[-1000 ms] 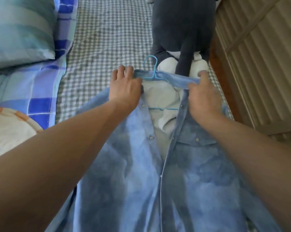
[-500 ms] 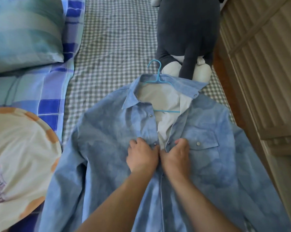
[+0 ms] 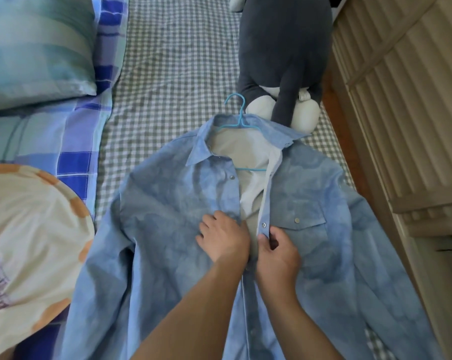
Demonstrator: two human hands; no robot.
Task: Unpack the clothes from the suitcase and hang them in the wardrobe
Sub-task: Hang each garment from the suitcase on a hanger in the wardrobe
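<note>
The right hand (image 3: 276,253) pinches the snap-studded front edge of the washed-blue denim shirt (image 3: 167,229) between thumb and curled fingers. The left hand (image 3: 223,239) rests on the opposite front edge; its fingertips seem tucked into the cloth, though the view hides them. The shirt lies face-up on the grey-and-white checked bedsheet (image 3: 167,74), already threaded on a thin light-blue wire hanger (image 3: 239,118). Its long axis runs away from the person, collar and hook pointing toward the dark grey plush toy (image 3: 284,53). If the two edges meet misaligned, the snap could miss or pucker the front; tugging sideways could slide a shoulder off the slim hanger.
</note>
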